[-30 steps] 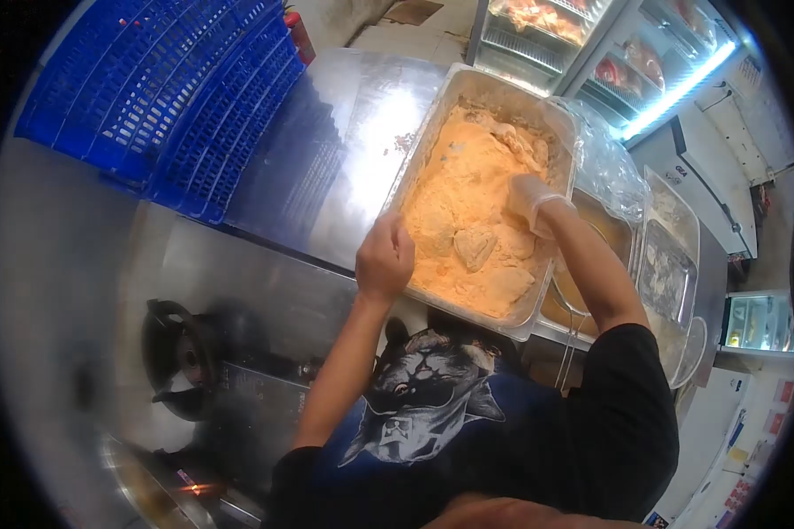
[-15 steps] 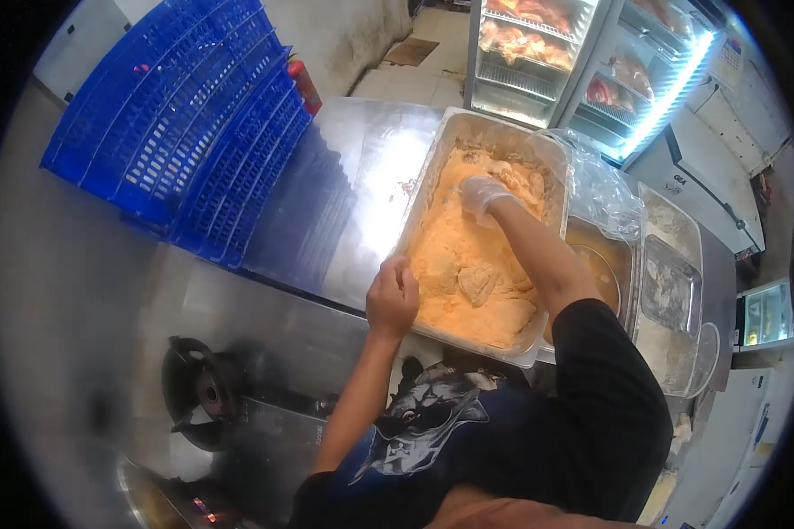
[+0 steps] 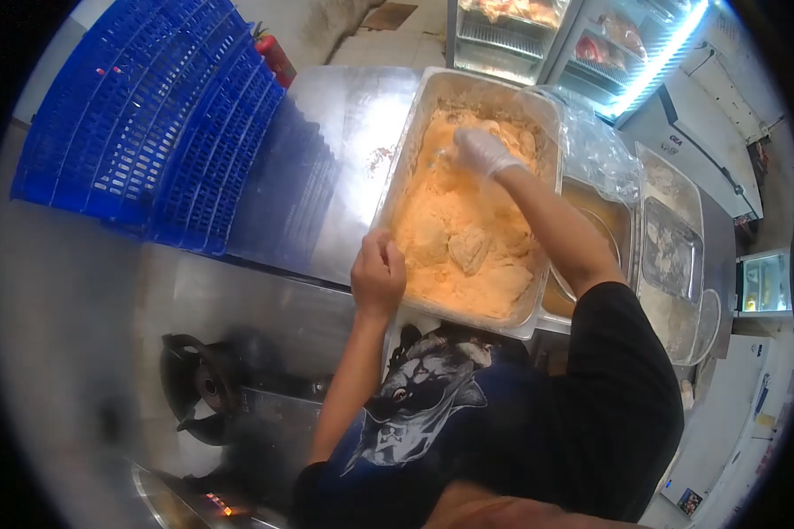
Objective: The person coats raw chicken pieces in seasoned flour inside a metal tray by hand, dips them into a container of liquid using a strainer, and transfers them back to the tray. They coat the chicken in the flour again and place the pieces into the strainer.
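A large rectangular tub [image 3: 545, 163] holds orange-tinted flour [image 3: 432, 212] with coated pieces in it. One coated piece [image 3: 469, 249] lies on the flour near the tub's lower middle. My left hand [image 3: 379, 270], bare, has its fingers curled on the tub's left rim. Over the upper part of the flour is my right hand [image 3: 483, 152], in a clear plastic glove, with its fingers bent together; whatever they hold, if anything, cannot be made out.
Blue plastic baskets [image 3: 150, 123] stand at the left on the steel counter [image 3: 348, 115]. Right of the tub are a clear plastic bag [image 3: 595, 150], a pan of liquid [image 3: 604, 207] and a floury tray [image 3: 670, 247]. A burner [image 3: 205, 386] sits lower left; display fridges are behind.
My right hand has moved from the tub's right side to its upper part, then lifted slightly above the flour. My left hand has stayed at the rim. The camera view has shifted.
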### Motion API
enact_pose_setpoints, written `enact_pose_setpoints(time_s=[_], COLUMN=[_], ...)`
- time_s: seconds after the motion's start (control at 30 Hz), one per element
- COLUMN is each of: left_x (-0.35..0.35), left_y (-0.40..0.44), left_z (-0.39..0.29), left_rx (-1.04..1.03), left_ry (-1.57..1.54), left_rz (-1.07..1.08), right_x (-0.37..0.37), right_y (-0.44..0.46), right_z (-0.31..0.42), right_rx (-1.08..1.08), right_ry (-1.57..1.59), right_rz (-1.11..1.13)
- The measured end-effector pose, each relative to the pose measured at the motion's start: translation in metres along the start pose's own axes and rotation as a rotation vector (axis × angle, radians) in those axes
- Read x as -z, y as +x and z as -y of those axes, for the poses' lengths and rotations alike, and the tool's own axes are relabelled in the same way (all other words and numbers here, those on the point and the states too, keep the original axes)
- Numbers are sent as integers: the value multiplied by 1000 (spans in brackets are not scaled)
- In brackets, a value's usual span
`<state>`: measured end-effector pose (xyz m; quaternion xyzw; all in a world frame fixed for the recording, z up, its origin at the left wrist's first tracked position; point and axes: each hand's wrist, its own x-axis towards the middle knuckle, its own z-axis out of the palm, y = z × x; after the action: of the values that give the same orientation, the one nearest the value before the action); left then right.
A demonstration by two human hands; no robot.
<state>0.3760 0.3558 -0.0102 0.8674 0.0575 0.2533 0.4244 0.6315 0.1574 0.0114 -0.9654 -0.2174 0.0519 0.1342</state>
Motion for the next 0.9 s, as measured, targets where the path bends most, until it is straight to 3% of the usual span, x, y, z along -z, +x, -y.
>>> enact_pose_setpoints(time_s=[0.07, 0.13, 0.17, 0.23, 0.33, 0.4, 0.47, 0.53, 0.67, 0.73, 0.8, 0.9], left_x=[1, 2, 2, 2, -2, -2, -2, -3, 7, 25, 60, 129], left_y=[2, 0, 0, 1, -1, 0, 1, -2, -5, 6, 10, 10], left_z=[-3, -5, -5, -4, 1, 4, 6, 6, -3, -28, -69, -125], left_rx=[9, 8, 22, 34, 19, -129, -124, -128, -215, -282, -268, -271], left_ry=[11, 24, 25, 26, 0, 66, 52, 37, -86, -103, -372, -769], left_rz=[10, 9, 15, 15, -12, -51, -56, -51, -180, -216, -138, 438], right_x=[16, 18, 14, -3, -29, -34, -40, -50, -54, -43, -40, -44], right_y=[-6, 0, 5, 14, 6, -6, -14, -17, -10, -5, -17, -35], right_z=[-7, -27, -38, -60, -85, -77, -69, -60, -52, -50, -50, -45], right_rx=[-43, 185, 185, 168, 265, 280, 288, -15, 54, 162, 212, 295], right_ry=[131, 101, 102, -290, -110, -141, -170, 52, -103, -196, -158, -162], right_rz=[-79, -317, -317, -254, -119, -16, 86, 41, 75, 255, 207, 139])
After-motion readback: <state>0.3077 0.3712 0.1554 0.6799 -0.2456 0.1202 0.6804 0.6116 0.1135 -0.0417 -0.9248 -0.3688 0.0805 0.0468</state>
